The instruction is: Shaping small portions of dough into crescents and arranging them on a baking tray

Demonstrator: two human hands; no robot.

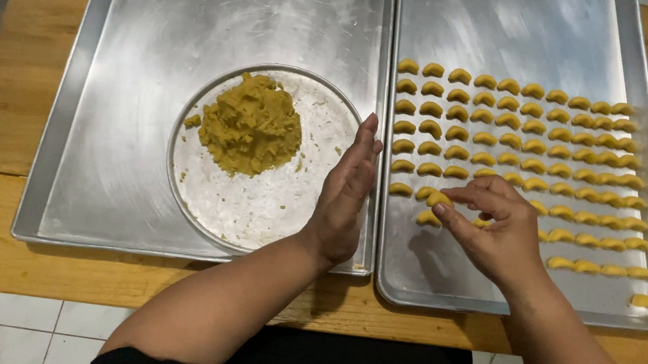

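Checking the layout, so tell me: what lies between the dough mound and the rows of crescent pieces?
In the head view, the open left hand stands between dough mound and crescent pieces, over the trays' adjoining rims.

My right hand [501,235] covers several crescent pieces [508,138] in the lower rows. Both trays [521,25] run past the top edge. My left palm [343,196] faces away, so its inside is hidden from view.

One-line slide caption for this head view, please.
Right hand sets a crescent dough piece among rows on the right tray; left hand open beside the dough mound.
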